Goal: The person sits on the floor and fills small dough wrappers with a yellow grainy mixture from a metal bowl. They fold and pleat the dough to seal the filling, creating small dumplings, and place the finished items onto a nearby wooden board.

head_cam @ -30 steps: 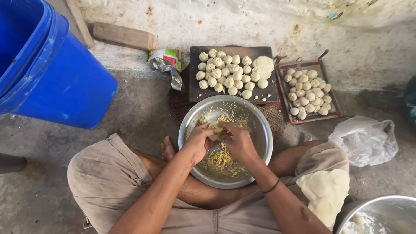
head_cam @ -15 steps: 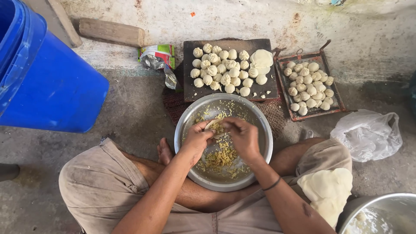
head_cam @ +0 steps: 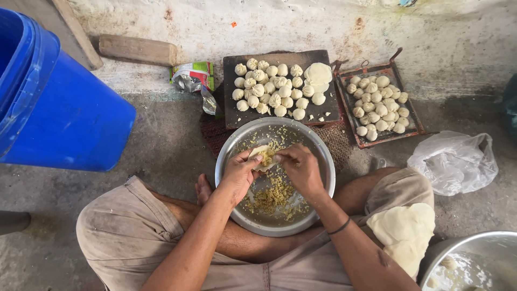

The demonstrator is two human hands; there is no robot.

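Your left hand (head_cam: 238, 173) cups a filled wrapper (head_cam: 263, 157) over the bowl (head_cam: 318, 161) in your lap, fingers curled under it; your right hand (head_cam: 300, 168) pinches its edge, fingers narrow. Filling (head_cam: 272, 196) lies in the bowl beneath. Beyond, on the floor, a board (head_cam: 323, 113) and a tray (head_cam: 412, 121) hold finished dumplings (head_cam: 269, 89).

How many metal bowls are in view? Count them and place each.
2. One metal bowl holding filling sits between the person's legs, under both hands; a second bowl is cut off at the bottom right corner.
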